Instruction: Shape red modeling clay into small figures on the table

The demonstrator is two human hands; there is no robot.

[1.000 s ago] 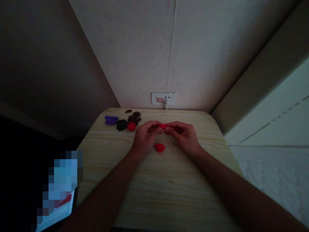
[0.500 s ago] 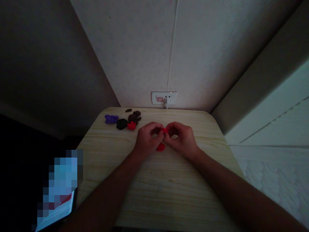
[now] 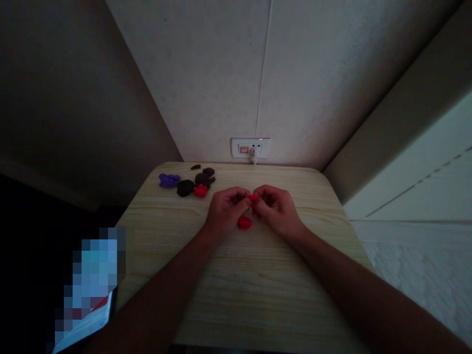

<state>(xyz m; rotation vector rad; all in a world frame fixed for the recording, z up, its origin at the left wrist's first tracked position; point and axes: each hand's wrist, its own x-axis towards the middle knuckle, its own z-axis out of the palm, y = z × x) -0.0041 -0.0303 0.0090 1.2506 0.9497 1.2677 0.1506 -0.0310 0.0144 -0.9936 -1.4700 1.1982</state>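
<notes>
Between the fingertips of both hands is a small piece of red modelling clay. My left hand pinches it from the left, fingers curled. From the right, my right hand pinches the same piece, its thumb against it. Just below the hands a second red clay lump lies on the wooden table. To the left of my left hand sits a red clay piece with rounded knobs, touching or close beside a black clay lump.
Brown clay pieces and a purple clay lump lie at the table's back left. A wall socket with a plug is behind the table. A lit, partly pixelated screen stands at the lower left.
My fingers have shifted slightly around the red clay, and more of it shows at the fingertips. The red lump below is less covered by my left hand. The view has moved a little.
</notes>
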